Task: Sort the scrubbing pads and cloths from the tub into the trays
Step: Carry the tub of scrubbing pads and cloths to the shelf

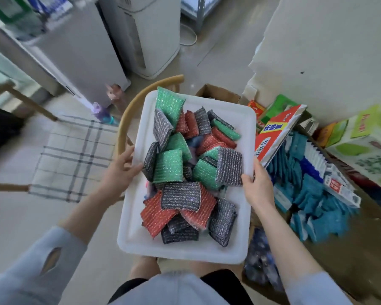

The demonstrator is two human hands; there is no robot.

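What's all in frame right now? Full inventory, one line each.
tub: one, white, centre, held up
scrubbing pads: many, green, red and grey, piled in tub
chair: one, wooden, left of tub, checked cushion
teal cloths: a pile, right, on floor
boxes: several, green and red print, right
white appliance: one, top centre
left hand: grips tub's left rim
right hand: grips tub's right rim

Green, red, grey pads (pixel 188 166); white tub (pixel 240 119)

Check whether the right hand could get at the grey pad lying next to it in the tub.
Probably yes: the right hand grips the tub rim beside the grey pad, which lies uncovered on top, though it must first release the rim.
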